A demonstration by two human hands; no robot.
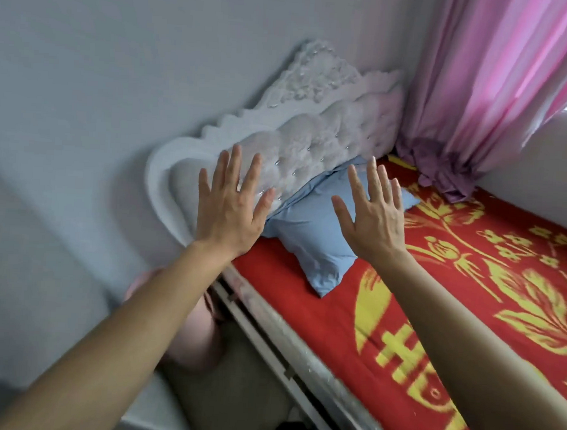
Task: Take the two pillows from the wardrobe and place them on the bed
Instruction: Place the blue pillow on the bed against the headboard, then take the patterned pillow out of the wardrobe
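A light blue pillow (pixel 310 239) lies at the head of the bed (pixel 468 290), leaning against the white tufted headboard (pixel 312 140). The bed is covered with a red blanket with yellow flowers. My left hand (pixel 231 205) is raised with fingers spread, held just left of the pillow in front of the headboard. My right hand (pixel 372 216) is also spread, hovering over the pillow's right part. Neither hand holds anything. Only one pillow shows; the wardrobe is out of view.
A pink curtain (pixel 498 94) hangs at the far right, bunched on the bed's corner below a window. A pale wall runs behind the headboard. A pink object (pixel 197 328) sits on the floor beside the bed frame (pixel 301 354).
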